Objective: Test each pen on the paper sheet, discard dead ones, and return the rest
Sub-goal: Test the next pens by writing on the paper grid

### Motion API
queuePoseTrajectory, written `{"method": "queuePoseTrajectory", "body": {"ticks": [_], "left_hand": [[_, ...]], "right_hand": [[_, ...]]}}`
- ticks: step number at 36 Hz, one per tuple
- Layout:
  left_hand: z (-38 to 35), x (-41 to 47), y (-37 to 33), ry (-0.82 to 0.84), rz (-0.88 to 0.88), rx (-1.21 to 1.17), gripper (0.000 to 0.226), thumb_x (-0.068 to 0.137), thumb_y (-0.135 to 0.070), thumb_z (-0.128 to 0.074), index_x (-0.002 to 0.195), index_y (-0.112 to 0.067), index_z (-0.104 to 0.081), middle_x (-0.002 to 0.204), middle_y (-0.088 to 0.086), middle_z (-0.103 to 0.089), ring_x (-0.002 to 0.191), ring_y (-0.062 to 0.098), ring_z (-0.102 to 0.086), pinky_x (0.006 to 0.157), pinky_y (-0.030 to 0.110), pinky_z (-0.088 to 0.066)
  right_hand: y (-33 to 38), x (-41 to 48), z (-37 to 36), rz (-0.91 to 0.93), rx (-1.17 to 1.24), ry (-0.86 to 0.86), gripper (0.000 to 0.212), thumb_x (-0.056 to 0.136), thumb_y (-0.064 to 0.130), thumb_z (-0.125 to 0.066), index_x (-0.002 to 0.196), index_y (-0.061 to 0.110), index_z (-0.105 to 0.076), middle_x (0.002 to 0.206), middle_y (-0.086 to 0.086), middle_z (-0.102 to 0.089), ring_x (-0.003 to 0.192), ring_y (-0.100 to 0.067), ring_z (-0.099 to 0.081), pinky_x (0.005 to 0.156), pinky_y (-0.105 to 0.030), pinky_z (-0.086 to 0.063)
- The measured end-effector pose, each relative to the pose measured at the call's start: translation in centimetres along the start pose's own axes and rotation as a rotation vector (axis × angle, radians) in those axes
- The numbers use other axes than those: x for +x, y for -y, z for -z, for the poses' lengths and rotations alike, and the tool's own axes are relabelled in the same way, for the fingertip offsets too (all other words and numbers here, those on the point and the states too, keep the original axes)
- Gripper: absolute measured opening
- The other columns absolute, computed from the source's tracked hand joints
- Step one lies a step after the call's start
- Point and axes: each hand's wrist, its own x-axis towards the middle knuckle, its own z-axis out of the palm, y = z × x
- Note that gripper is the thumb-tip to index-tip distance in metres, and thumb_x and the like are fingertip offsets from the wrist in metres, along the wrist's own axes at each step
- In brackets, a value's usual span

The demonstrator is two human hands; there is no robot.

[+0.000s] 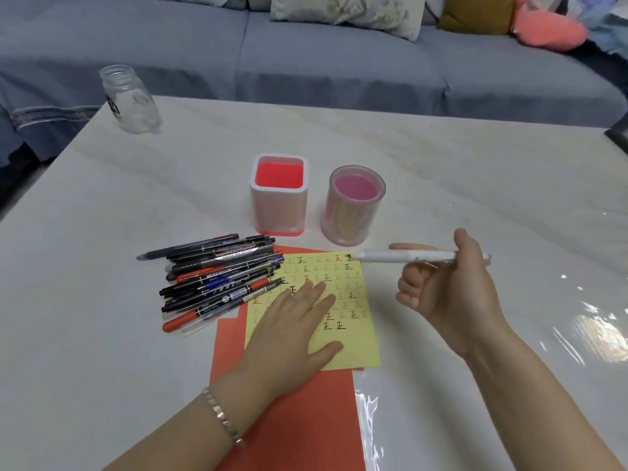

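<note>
Currently testing: right hand (pixel 445 287) grasps white pen (pixel 407 256), tip seemingly at the far right corner of the paper sheet (pixel 356 348); left hand (pixel 295 321), fingers flat, pins it to the worktop (pixel 441 171). Next calls for judging the mark, then returning or discarding.

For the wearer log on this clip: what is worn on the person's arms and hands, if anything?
Both forearms are bare, with no sleeves in view. The left hand and right hand have no gloves or visible rings. A bracelet of flat, pale metallic links circles the left wrist; the right wrist carries nothing.
</note>
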Motion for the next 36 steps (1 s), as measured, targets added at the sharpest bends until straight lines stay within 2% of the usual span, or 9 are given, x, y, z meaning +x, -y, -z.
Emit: {"method": "queuePoseTrajectory", "body": {"ticks": [3,6,8,11,15,21,24,28,36], "left_hand": [[-0.8,0.5,-0.3,-0.002,0.025,-0.001,0.081,0.074,-0.071,-0.013,0.146,-0.033,-0.021,0.153,-0.012,-0.001,0.140,0.004,0.008,0.112,0.028,0.014],[-1.5,0.8,-0.4,0.012,0.039,0.075,0.083,0.070,-0.073,-0.006,0.145,-0.040,-0.013,0.152,-0.013,0.008,0.138,0.003,0.016,0.112,0.031,0.017],[-1.6,1.0,-0.4,0.016,0.051,0.074,0.080,0.073,-0.073,-0.013,0.144,-0.039,-0.022,0.154,-0.008,-0.003,0.140,0.007,0.008,0.113,0.034,0.012],[-1.8,1.1,-0.4,0.001,0.055,0.058,0.071,0.078,-0.071,-0.028,0.138,-0.034,-0.041,0.151,0.000,-0.029,0.141,0.018,-0.016,0.112,0.040,-0.002],[-2.3,1.2,-0.3,-0.028,0.070,0.070,0.068,0.077,-0.070,-0.034,0.133,-0.035,-0.047,0.146,0.001,-0.038,0.138,0.022,-0.028,0.109,0.043,-0.010],[-2.6,1.2,-0.4,-0.069,0.085,0.061,0.067,0.076,-0.070,-0.036,0.131,-0.035,-0.050,0.145,0.000,-0.040,0.137,0.023,-0.031,0.108,0.045,-0.012],[-2.5,1.2,-0.5,-0.065,0.092,0.056,0.068,0.076,-0.071,-0.034,0.133,-0.038,-0.046,0.148,-0.002,-0.034,0.140,0.020,-0.024,0.110,0.044,-0.008],[-2.3,1.1,-0.4,-0.063,0.098,0.046,0.071,0.076,-0.073,-0.029,0.138,-0.040,-0.038,0.152,-0.005,-0.025,0.143,0.017,-0.013,0.111,0.044,-0.003],[-2.6,1.2,-0.4,-0.122,0.077,0.047,0.067,0.074,-0.070,-0.038,0.130,-0.036,-0.051,0.145,-0.002,-0.040,0.138,0.020,-0.030,0.108,0.046,-0.014]], "right_hand": [[-0.8,-0.1,1.0,0.015,-0.063,-0.008,0.066,0.095,0.053,-0.021,0.086,0.006,-0.067,0.052,-0.007,-0.062,0.046,-0.016,-0.058,0.049,-0.023,-0.053],[-2.1,-0.4,1.7,0.112,-0.131,-0.042,0.031,0.089,0.036,-0.049,0.083,0.009,-0.062,0.059,-0.003,-0.065,0.054,-0.015,-0.061,0.057,-0.023,-0.054],[-3.0,-0.5,2.2,0.179,-0.222,-0.125,0.013,0.083,0.019,-0.063,0.075,0.012,-0.056,0.050,0.005,-0.052,0.048,-0.011,-0.049,0.057,-0.025,-0.044],[-4.0,-0.1,2.6,0.213,-0.233,-0.237,0.030,0.086,0.008,-0.058,0.061,0.015,-0.042,0.041,0.009,-0.037,0.042,-0.009,-0.035,0.055,-0.029,-0.029],[-5.5,0.2,2.4,0.249,-0.266,-0.223,0.016,0.089,0.007,-0.049,0.076,0.015,-0.055,0.045,0.002,-0.043,0.047,-0.014,-0.042,0.058,-0.029,-0.038],[-6.6,0.1,0.6,0.264,-0.213,-0.121,0.019,0.092,0.009,-0.049,0.082,0.002,-0.063,0.065,-0.010,-0.065,0.063,-0.017,-0.062,0.062,-0.023,-0.054],[-7.0,-0.1,-0.1,0.285,-0.243,-0.141,0.015,0.087,0.007,-0.059,0.077,-0.004,-0.058,0.055,-0.002,-0.056,0.050,-0.007,-0.053,0.047,-0.013,-0.045],[-8.0,0.4,-0.7,0.319,-0.290,-0.292,0.036,0.082,0.011,-0.067,0.054,0.002,-0.047,0.038,0.003,-0.049,0.035,-0.006,-0.040,0.040,-0.010,-0.034],[-10.3,1.1,-0.7,0.372,-0.365,-0.449,0.040,0.085,0.005,-0.058,0.049,0.000,-0.042,0.035,0.007,-0.042,0.037,-0.004,-0.036,0.041,-0.009,-0.032]]}}
